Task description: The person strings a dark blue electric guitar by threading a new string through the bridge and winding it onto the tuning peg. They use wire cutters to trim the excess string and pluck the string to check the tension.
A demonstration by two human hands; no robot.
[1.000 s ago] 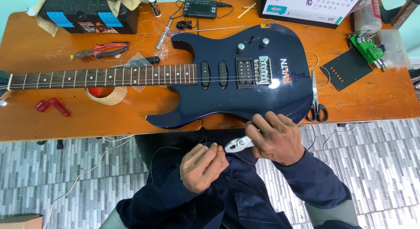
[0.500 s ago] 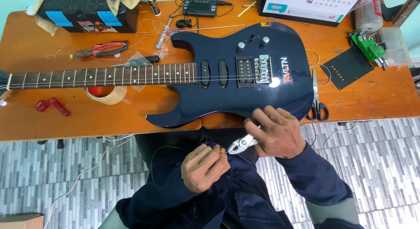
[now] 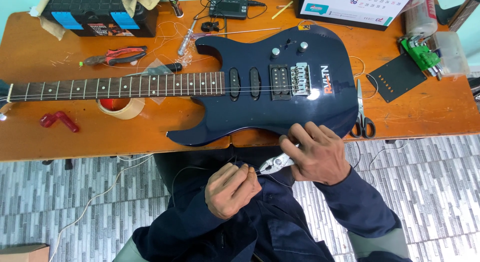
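A pair of small metal pliers (image 3: pixel 274 163) is clasped in the right hand (image 3: pixel 316 154), the fingers closed around its handles, which are hidden inside the fist; only the bright jaws show, pointing toward the left hand (image 3: pixel 231 189). A thin guitar string (image 3: pixel 200 168) is pinched between the closed fingertips of the left hand, just beside the plier tips, and whether the tips are closed on the string cannot be told. From that pinch the string is seen looping away over the dark blue sleeves and lap.

Just above the right hand's grip, the lower edge of a glossy dark blue electric guitar (image 3: pixel 280 102) is laid flat on an orange-brown wooden table (image 3: pixel 75 142), its long fretted neck stretched out well beyond the left hand. A pair of black-handled scissors (image 3: pixel 363 114) is found near the right hand, on its outer side. Well apart from both grips, beyond the neck, red-handled pliers (image 3: pixel 116 55) and a black toolbox (image 3: pixel 95 14) are placed; a roll of tan tape (image 3: pixel 121 107) is partly covered by the neck.
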